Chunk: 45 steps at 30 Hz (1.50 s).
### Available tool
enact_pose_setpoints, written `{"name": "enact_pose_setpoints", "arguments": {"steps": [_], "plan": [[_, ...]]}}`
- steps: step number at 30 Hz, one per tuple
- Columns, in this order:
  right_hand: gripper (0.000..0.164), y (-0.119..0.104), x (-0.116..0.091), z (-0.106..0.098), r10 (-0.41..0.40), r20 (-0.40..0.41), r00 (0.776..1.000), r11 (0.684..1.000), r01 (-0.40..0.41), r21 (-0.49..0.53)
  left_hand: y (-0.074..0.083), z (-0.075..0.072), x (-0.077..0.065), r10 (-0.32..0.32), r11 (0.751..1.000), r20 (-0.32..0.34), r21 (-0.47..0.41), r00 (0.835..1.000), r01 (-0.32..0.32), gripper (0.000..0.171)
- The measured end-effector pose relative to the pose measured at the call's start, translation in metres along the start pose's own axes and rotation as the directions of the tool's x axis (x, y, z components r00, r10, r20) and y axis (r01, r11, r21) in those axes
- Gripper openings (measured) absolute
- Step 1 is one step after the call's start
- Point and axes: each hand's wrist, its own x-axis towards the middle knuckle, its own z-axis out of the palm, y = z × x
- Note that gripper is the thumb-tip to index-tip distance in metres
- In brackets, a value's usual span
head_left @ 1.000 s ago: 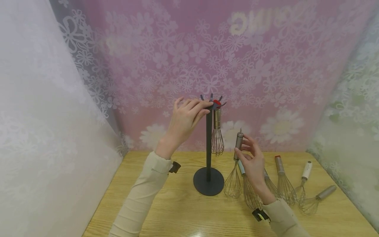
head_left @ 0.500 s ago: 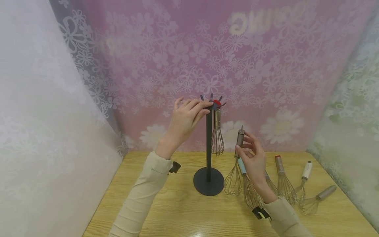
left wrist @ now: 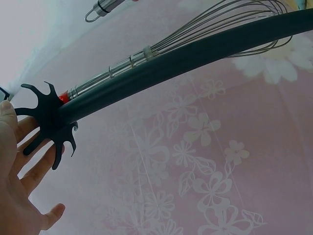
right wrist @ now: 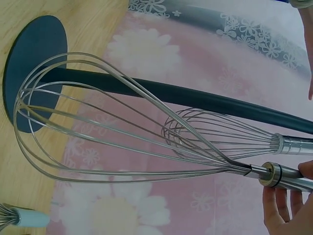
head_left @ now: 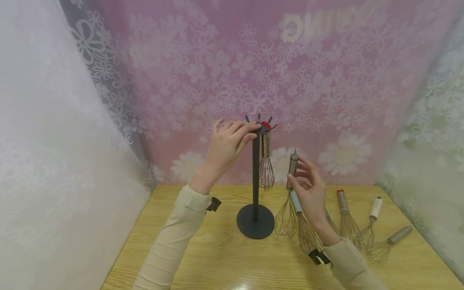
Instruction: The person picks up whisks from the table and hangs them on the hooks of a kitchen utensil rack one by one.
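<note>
A black hanging stand (head_left: 255,177) with curved hooks at its top stands on the table. At its hooked head my left hand (head_left: 226,143) steadies it, fingers on top and thumb at the near side; the left wrist view shows the fingers (left wrist: 39,171) spread behind the hooks. From one hook hangs a metal whisk (head_left: 266,161) with a red end. My right hand (head_left: 311,193) pinches the steel handle of another whisk (head_left: 293,171) between thumb and fingers, upright with its wires down. In the right wrist view this whisk (right wrist: 132,137) is in front of the stand's pole.
Right of the stand lie several more whisks: a light-blue-handled whisk (head_left: 302,225), a red-tipped whisk (head_left: 346,219), a white-handled whisk (head_left: 375,209) and a steel-handled whisk (head_left: 396,237). Another is partly hidden behind my right hand. A flowered curtain (head_left: 203,72) rises behind the wooden table (head_left: 203,257).
My right hand has lifted the whisk slightly upward. My left hand and the stand have stayed in place.
</note>
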Motion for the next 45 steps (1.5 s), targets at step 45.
{"name": "enact_pose_setpoints", "arguments": {"steps": [45], "plan": [[0.056, -0.042, 0.048, 0.022, -0.096, 0.088, 0.991, 0.989, 0.105, -0.103, -0.002, 0.0, 0.001, -0.001, 1.0, 0.013, 0.016, 1.0, 0.001, 0.028]]}}
